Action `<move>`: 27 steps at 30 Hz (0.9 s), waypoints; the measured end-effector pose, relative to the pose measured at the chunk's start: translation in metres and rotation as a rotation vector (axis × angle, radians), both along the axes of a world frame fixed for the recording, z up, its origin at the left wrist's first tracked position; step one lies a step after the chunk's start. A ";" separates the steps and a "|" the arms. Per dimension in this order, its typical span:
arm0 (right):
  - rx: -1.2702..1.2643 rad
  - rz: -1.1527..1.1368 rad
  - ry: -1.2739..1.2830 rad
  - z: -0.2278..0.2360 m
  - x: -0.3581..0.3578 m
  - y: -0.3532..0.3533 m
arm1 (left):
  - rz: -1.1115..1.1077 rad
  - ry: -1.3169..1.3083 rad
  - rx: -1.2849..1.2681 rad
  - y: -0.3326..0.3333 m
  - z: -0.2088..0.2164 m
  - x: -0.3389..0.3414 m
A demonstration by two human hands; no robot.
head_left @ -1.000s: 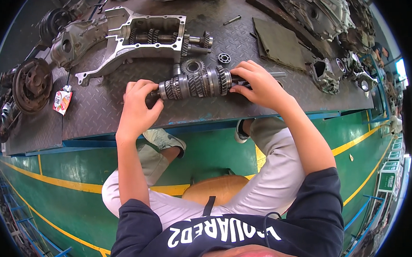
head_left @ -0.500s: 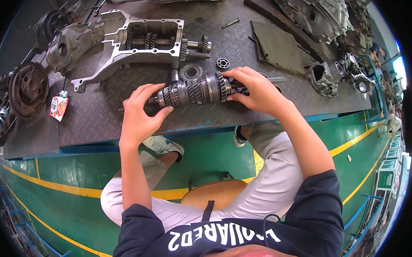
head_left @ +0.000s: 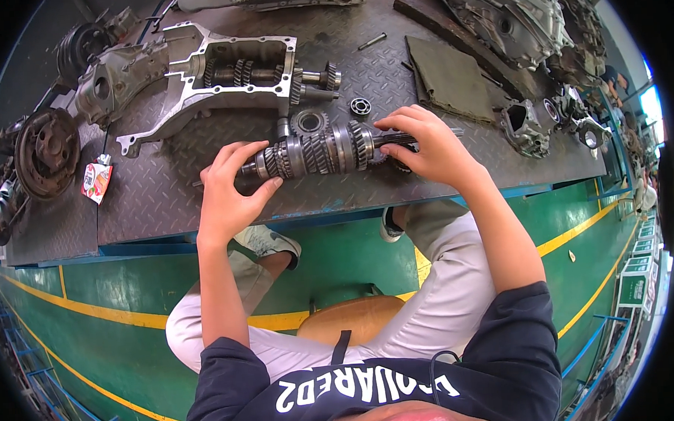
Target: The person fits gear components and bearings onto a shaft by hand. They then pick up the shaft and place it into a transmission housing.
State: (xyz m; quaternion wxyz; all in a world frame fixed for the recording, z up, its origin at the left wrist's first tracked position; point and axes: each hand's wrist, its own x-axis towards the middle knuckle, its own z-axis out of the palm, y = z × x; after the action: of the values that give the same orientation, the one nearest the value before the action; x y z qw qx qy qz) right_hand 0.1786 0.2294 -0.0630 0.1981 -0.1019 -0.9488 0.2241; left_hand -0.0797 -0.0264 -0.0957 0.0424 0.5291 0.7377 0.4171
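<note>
A gear shaft with several toothed gears lies crosswise near the table's front edge. My left hand curls around its left end, fingers over the far side and thumb on the near side. At the other end, my right hand has its thumb and fingers apart on either side of the splined shaft end, just off the last large gear. Part of that end is hidden under the right palm. Just behind the shaft lie a loose ring gear and a ball bearing.
An open metal gearbox housing with gears inside stands behind my left hand. A bolt, a folded dark cloth and a long bar lie farther back. Castings sit at the right; a rusty drum and a small packet at the left.
My right hand has shifted slightly right, its fingertips leaving the large end gear for the splined shaft end. My left hand stays around the left end.
</note>
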 end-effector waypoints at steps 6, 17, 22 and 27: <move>0.043 0.059 0.024 -0.004 -0.004 0.000 | -0.022 0.058 0.012 0.000 -0.001 -0.001; 0.087 0.025 0.019 -0.003 -0.005 -0.004 | -0.019 0.068 0.033 0.001 -0.002 0.002; 0.101 0.030 0.038 -0.005 -0.007 -0.005 | -0.006 0.082 0.008 -0.002 -0.003 0.003; 0.064 0.042 0.061 -0.003 -0.005 -0.003 | 0.029 0.101 -0.067 -0.003 -0.004 0.005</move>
State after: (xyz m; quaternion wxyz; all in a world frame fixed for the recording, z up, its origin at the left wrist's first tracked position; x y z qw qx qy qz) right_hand 0.1733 0.2264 -0.0663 0.2251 -0.0686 -0.9509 0.2009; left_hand -0.0745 -0.0295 -0.0993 0.0168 0.5371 0.7599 0.3657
